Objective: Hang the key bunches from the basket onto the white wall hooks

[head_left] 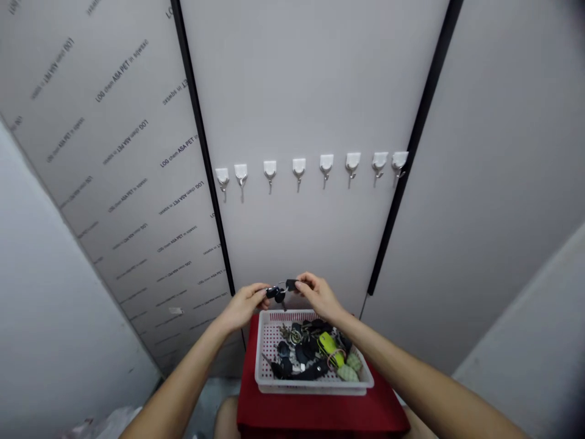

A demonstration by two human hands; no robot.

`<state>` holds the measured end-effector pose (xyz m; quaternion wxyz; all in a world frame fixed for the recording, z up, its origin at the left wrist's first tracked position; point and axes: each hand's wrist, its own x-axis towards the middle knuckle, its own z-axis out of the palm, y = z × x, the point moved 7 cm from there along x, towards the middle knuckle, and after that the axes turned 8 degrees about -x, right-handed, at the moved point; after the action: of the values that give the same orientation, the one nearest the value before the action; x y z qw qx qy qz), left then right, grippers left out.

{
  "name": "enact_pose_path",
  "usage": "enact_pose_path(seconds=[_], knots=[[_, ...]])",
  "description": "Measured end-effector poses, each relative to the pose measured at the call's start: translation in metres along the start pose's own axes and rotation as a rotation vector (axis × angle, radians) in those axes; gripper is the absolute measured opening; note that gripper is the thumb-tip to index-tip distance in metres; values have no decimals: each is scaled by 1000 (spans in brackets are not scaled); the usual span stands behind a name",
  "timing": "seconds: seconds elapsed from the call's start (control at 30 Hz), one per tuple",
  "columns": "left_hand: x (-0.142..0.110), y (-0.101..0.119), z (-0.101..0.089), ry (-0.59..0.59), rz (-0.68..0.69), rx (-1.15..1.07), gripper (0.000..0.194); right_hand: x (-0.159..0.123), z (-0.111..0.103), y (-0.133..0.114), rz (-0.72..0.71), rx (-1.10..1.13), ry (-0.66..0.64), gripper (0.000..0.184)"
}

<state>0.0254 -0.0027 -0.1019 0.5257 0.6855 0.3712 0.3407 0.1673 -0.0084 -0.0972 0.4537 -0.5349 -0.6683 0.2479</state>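
Observation:
Above the far edge of a white plastic basket (313, 388), both hands hold one bunch of keys (280, 295) on a metal ring. My left hand (247, 305) pinches a dark fob at its left end. At the right end, my right hand (319, 297) grips a black piece between thumb and fingers. A dark-headed key hangs from the ring between them. Inside the basket lie several more keys and fobs (306, 349), mostly black, with a bright yellow-green item (331, 349) and pale green pieces (348, 371) at the right.
The basket stands on a red surface (320, 413) close to the body. On the wall ahead, a row of several white hooks (298, 166) runs between two black strips (201, 140). Printed panelling (132, 152) covers the left side. A pale plastic bag (109, 422) lies low at the left.

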Motion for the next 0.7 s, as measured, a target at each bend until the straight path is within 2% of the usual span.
enact_pose_path(seconds=[0.07,0.1,0.17,0.23,0.3,0.4,0.53,0.6,0.7], knots=[[0,16,-1,-24,60,248,27,1,-1,-19,-143,-148,57,21],[0,24,-1,-38,102,374,25,1,3,-30,-220,-200,41,22],[0,40,-3,-38,180,572,20,2,21,-47,-335,-233,-98,22],[3,52,-14,22,209,645,15,5,41,-57,-365,-166,-254,22],[6,62,-30,100,197,563,12,14,53,-65,-336,-54,-298,23],[10,82,-60,257,229,267,13,39,56,-86,-299,87,-203,21],[14,116,-102,564,362,-113,17,82,54,-130,-263,304,-86,19],[19,129,-116,638,404,-244,20,102,55,-149,-241,335,-42,18],[31,140,-133,692,411,-308,19,126,55,-166,-217,277,33,17]])
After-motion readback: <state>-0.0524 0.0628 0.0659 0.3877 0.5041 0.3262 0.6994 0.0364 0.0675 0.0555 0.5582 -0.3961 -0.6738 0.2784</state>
